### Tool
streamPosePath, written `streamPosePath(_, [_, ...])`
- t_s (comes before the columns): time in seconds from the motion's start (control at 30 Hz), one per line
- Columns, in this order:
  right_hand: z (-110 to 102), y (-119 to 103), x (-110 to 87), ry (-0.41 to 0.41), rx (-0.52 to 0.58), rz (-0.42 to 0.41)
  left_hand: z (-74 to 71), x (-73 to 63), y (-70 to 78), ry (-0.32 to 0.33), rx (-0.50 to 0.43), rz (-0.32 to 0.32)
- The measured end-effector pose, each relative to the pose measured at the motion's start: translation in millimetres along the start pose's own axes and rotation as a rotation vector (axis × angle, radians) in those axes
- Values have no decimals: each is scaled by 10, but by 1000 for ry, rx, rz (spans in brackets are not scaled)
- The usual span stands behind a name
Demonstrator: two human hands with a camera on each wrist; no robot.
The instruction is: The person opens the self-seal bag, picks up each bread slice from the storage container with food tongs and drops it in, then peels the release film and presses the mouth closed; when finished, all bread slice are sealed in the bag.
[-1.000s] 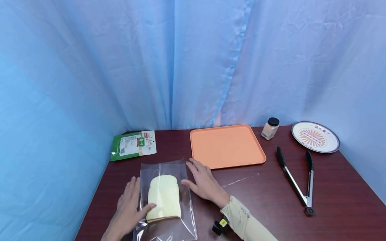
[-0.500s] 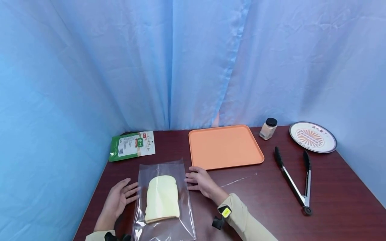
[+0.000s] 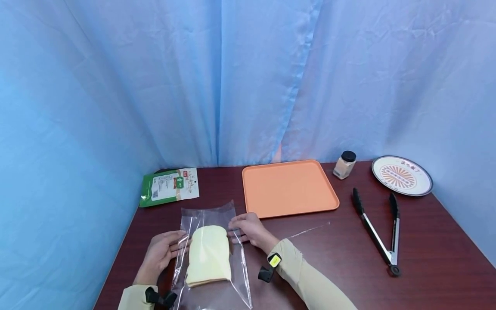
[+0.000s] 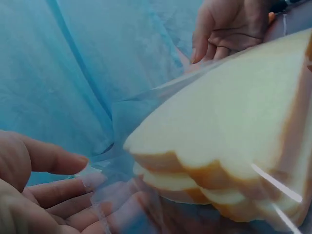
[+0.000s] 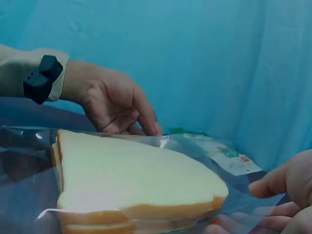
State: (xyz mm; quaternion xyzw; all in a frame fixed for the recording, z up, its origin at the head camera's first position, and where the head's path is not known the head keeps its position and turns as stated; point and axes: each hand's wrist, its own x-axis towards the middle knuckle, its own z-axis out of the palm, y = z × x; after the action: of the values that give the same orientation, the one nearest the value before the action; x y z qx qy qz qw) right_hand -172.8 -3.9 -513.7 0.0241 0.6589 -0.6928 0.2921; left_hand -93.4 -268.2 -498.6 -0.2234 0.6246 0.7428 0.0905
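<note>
A clear plastic bag (image 3: pixel 207 214) lies on the table with stacked slices of bread (image 3: pixel 209 254) inside. At its left edge is my left hand (image 3: pixel 160 252); the left wrist view shows its fingers (image 4: pixel 73 200) extending under the film, with the thumb above and apart from them. My right hand (image 3: pixel 252 228) is at the opposite edge. In the right wrist view its fingertips (image 5: pixel 234 222) show through the film from below, and the thumb (image 5: pixel 270 183) stands above the edge. Both hands appear to touch the bag without a visible pinch.
Behind the bag are a green and white packet (image 3: pixel 169 187) and an orange tray (image 3: pixel 290 189). A black-lidded jar (image 3: pixel 344 165), a patterned plate (image 3: pixel 402 175) and spread tongs (image 3: pixel 377 237) are to the right. Blue curtains (image 3: pixel 248 82) surround the table (image 3: pixel 321 267).
The left hand first drew back from over the bread, turning palm inward. Both hands then moved in to the bag's side edges, fingers sliding under the film; the bag's upper part narrowed slightly.
</note>
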Motion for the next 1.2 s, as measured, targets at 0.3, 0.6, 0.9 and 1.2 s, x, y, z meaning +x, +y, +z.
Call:
streamPosePath(0.3, [22,56,21,52,2,-69,69,2,0,109,81,79])
streamPosePath(0.6, [40,-170,-126,48,65,-186,124,-156,278,132,4,162])
streamPosePath(0.9, [83,-592,-535,20,10,-440,142,-489,546,81,-111,488])
streamPosePath(1.2, [102,-726,-950,10,-176,-765,154,-864,529,77,-190,704])
